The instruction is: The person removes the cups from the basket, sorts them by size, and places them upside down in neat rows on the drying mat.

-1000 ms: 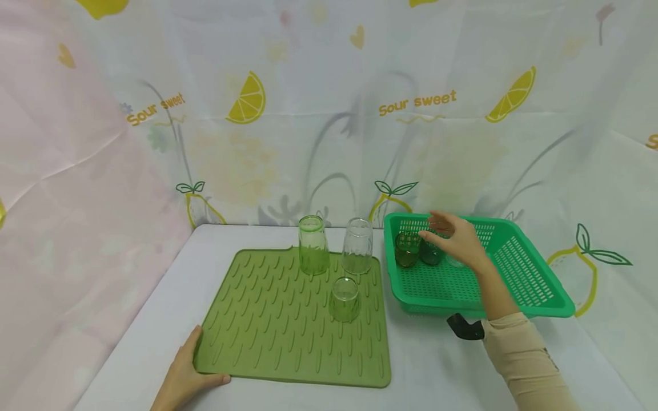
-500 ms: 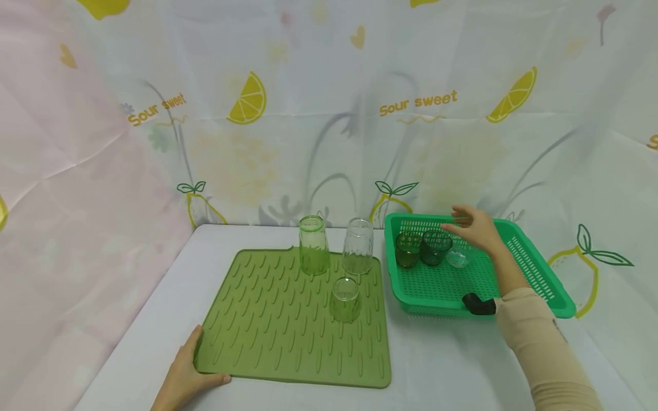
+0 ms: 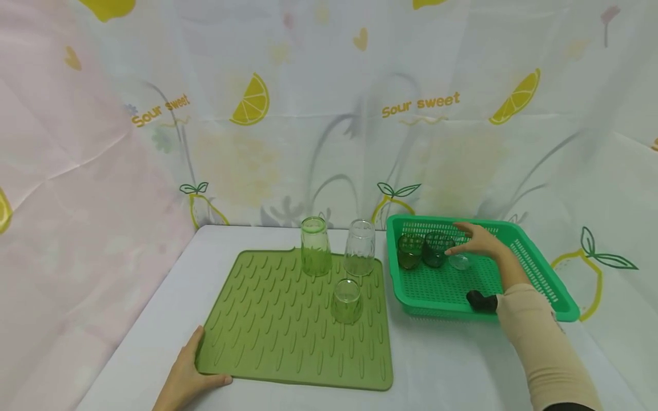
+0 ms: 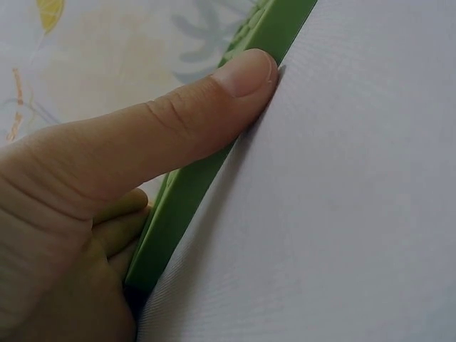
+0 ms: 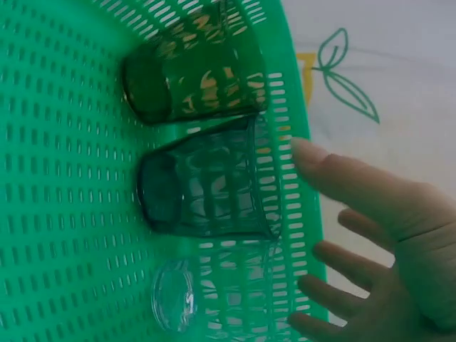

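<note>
My left hand spans the near left corner of a green drying mat, its straight thumb against the front edge. The other fingers lie along the mat's left side. Over a green plastic basket my right hand is spread and holds nothing, close above a clear glass. Beside that stand a dark bluish-green glass and an olive-green glass, in a row at the basket's back left. In the right wrist view the thumb reaches near the dark glass's rim.
On the mat's right part, a tall green glass and a tall clear glass stand upside down at the back. A short clear glass stands upside down in front of them. A printed cloth hangs behind the white table.
My right hand has moved right from above the dark glass, then dipped lower towards the clear glass in the basket. The left hand stays at the mat's corner.
</note>
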`<state>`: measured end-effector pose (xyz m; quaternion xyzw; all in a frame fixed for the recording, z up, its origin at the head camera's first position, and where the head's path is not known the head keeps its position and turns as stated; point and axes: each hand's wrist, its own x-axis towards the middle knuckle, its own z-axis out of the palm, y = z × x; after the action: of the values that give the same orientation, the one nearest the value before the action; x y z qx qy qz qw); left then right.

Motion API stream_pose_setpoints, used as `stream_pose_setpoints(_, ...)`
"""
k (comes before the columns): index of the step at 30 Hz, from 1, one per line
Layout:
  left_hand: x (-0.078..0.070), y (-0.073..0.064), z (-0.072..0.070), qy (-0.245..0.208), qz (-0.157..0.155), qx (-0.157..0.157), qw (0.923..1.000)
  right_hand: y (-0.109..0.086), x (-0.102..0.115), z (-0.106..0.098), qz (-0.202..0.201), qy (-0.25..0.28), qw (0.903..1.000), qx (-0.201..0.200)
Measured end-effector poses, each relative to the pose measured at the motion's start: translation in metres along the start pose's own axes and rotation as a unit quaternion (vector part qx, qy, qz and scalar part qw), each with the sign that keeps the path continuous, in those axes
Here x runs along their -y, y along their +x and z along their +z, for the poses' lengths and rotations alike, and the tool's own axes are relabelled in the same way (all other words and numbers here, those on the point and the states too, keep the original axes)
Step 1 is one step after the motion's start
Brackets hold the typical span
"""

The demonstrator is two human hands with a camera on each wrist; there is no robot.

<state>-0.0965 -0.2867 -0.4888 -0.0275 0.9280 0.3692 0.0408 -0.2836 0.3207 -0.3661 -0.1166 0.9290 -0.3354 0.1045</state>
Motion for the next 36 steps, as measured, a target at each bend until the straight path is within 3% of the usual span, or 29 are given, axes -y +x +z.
stream_pose_setpoints(7, -0.001, 0.001, 0.0, -0.003, -0.005, 0.003, 1.0, 0.0, -0.007, 0.005, 0.009, 0.008, 0.9999, 0.012)
stream_pose_setpoints(15, 0.001, 0.001, 0.001, -0.008, -0.009, 0.005, 0.9999, -0.004, -0.008, 0.008, 0.027, -0.027, 0.9974, -0.061)
stream_pose_setpoints(18, 0.001, 0.001, 0.001, -0.006, -0.01, 0.006, 0.9999, -0.004, -0.01, 0.008, 0.044, -0.029, 0.9961, -0.071)
stream_pose_setpoints(29, 0.002, 0.001, 0.002, 0.0, 0.0, -0.001, 1.0, -0.006, -0.016, 0.009, 0.088, -0.04, 0.9921, -0.081)
stream_pose_setpoints(36, 0.002, 0.002, 0.002, 0.001, 0.004, -0.001, 1.0, -0.006, -0.023, 0.008, 0.128, -0.034, 0.9892, -0.062)
